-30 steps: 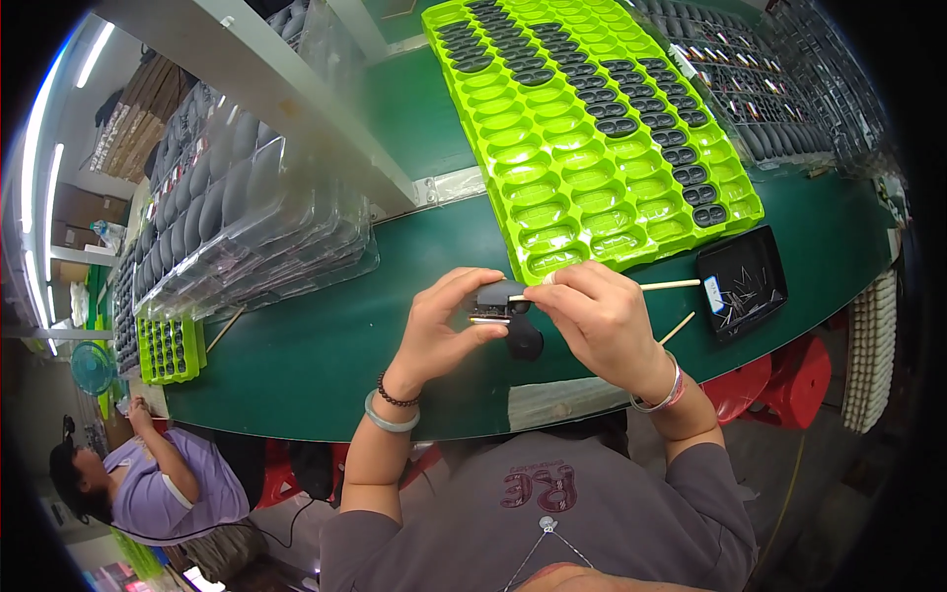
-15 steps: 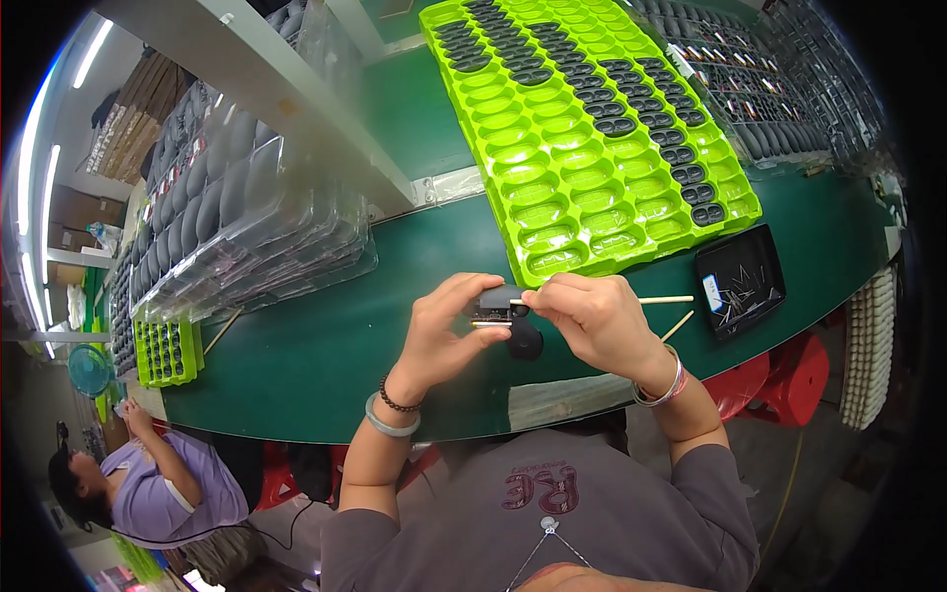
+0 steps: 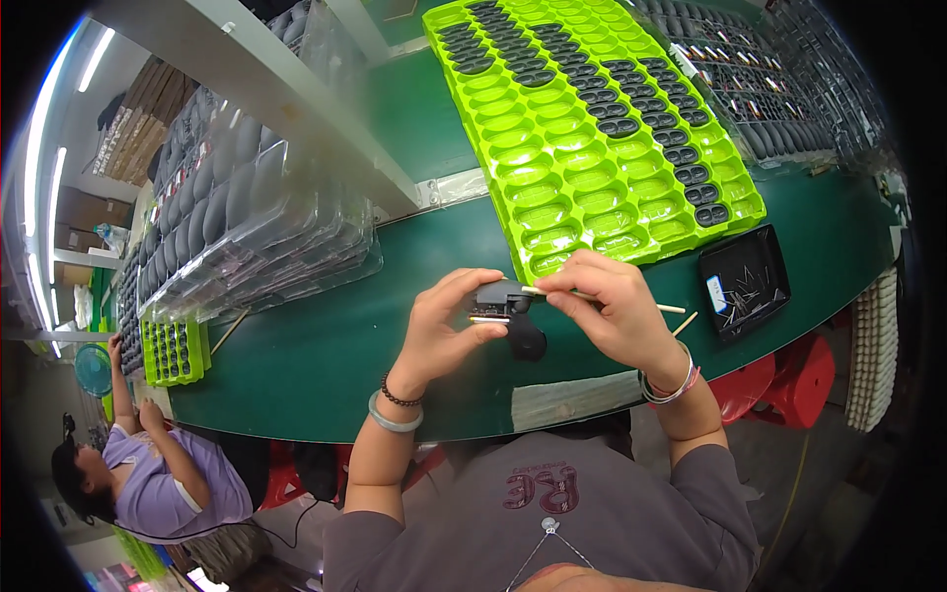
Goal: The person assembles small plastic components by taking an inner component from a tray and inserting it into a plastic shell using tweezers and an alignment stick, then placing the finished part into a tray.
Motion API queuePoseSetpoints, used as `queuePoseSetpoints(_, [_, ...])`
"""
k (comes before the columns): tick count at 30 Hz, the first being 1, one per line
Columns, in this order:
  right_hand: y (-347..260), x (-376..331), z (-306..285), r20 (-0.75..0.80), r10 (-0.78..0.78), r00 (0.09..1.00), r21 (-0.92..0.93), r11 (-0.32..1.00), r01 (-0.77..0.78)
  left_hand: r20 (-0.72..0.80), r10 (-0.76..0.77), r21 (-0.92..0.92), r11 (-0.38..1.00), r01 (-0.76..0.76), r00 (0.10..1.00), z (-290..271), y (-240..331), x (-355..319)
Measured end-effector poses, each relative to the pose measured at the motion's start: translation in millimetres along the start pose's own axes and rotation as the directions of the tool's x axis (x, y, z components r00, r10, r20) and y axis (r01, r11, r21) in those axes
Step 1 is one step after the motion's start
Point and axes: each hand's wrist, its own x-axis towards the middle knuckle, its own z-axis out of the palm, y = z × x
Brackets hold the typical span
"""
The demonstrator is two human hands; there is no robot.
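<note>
Green matting is covering the long counter, and a person is sitting close against its edge. The left hand is holding a small dark plastic part just above the surface, its fingers clamped around the part's body. The right hand is pinching a thin pale stick, fingers pressed together on it, its tip touching the part. A rounded black piece is lying on the counter just below the hands.

Judging from this grip, the stick looks slender enough to snap or skid off the smooth plastic if pressed hard, and the part could twist out of the left fingers.

Beyond the hands, a bright lime tray of glossy oval pockets is lying partly filled with black pieces. A shallow black dish is sitting to the right holding small metal bits. Clear ribbed trays are stacked to the left.
</note>
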Motion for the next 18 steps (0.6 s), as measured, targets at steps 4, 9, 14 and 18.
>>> queuePoseSetpoints(4, [-1.9,-2.4,-0.3,-0.079,-0.054,0.995,-0.051,0.997,0.050,0.010,-0.044,-0.096,0.994,0.045,0.999,0.6,0.9,-0.7])
queuePoseSetpoints(9, [-1.9,-3.8,2.2,-0.039,-0.126,0.991,-0.137,0.983,0.120,0.018,-0.029,-0.085,0.996,0.030,0.999,2.5,2.3,0.0])
queuePoseSetpoints(14, [-4.8,-4.8,0.6,0.043,-0.103,0.994,-0.216,0.970,0.110,0.011,-0.003,-0.016,1.000,0.003,1.000,2.9,0.4,-0.3])
queuePoseSetpoints(18, [-4.7,-5.8,0.5,0.056,-0.103,0.993,-0.253,0.961,0.114,0.012,0.053,0.103,0.993,-0.054,0.999,4.4,0.9,1.1])
